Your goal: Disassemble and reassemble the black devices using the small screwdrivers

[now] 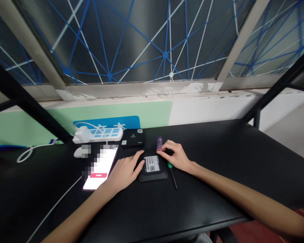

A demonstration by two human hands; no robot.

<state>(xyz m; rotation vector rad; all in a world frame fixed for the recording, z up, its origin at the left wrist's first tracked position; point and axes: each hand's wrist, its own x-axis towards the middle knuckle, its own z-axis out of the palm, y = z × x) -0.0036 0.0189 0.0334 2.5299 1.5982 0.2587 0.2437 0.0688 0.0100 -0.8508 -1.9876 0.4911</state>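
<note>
A small black box device (pixel 153 168) with a white label lies on the black table (pixel 218 162). My left hand (pixel 125 172) rests flat on the table with its fingertips against the device's left edge. My right hand (pixel 176 156) pinches a purple-handled screwdriver (pixel 159 143) standing upright at the device's far right corner. A green-handled screwdriver (pixel 171 172) lies on the table under my right wrist, just right of the device.
A lit phone (pixel 100 168) lies left of my left hand, with a white cable running off it. Behind are a white power strip (pixel 101 134) with a charger plugged in, a second black box (pixel 133 138) and a white mouse-like object (pixel 78 152).
</note>
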